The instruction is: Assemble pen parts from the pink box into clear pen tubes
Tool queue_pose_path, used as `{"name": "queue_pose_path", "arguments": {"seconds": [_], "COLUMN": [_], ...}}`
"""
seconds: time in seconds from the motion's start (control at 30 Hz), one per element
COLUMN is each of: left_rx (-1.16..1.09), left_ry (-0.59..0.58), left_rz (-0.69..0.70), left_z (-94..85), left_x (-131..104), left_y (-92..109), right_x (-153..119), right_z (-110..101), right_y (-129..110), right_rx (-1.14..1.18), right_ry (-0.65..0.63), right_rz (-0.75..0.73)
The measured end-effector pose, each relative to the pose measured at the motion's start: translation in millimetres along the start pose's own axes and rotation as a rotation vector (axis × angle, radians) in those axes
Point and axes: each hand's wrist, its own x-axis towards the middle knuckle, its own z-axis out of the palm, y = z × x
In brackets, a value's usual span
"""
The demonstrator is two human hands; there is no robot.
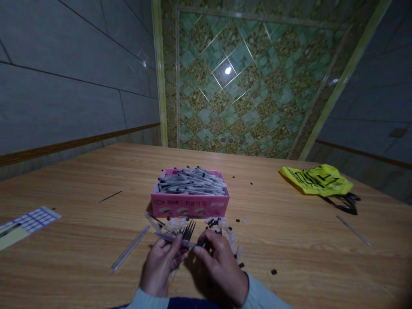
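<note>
My left hand (pixel 162 262) is closed round a translucent pen barrel (pixel 172 238), which slants between the two hands. Dark thin refills (pixel 189 230) fan out just beyond its fingers. At the barrel's right end, my right hand (pixel 220 262) pinches with thumb and forefinger; whether a small part sits between them is too small to tell. Just past the hands lie small clear caps (pixel 232 239) and black plugs (pixel 212 222). Behind these stands a pink box (pixel 190 206) heaped with assembled-looking pens (pixel 193 180).
Clear tubes (pixel 130 249) lie left of the hands. A patterned card (pixel 38 219) is at the far left, a thin refill (pixel 109 197) nearer the middle. On the right are a yellow bag (pixel 317 180) with black straps and a single pen tube (pixel 353 230).
</note>
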Motion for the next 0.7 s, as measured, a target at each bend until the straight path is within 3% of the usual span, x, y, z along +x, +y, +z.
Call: {"name": "queue_pose_path", "arguments": {"seconds": [0.17, 0.33, 0.5, 0.7], "left_rx": [0.005, 0.013, 0.029, 0.030], "left_ry": [0.012, 0.047, 0.031, 0.026], "left_rz": [0.033, 0.035, 0.063, 0.075], "left_z": [3.2, 2.6, 3.1, 3.6], "left_x": [-2.4, -1.6, -2.1, -3.1], "left_y": [-0.5, -0.2, -0.2, -0.2], "right_x": [-1.0, -1.2, 0.4, -0.4], "right_z": [1.8, 1.1, 2.2, 4.7], "right_y": [2.5, 0.9, 6.0, 4.0], "right_rx": [0.032, -0.041, 0.080, 0.066], "right_ry": [-0.090, -0.021, -0.061, -0.064], "right_rz": [0.057, 0.006, 0.098, 0.097]}}
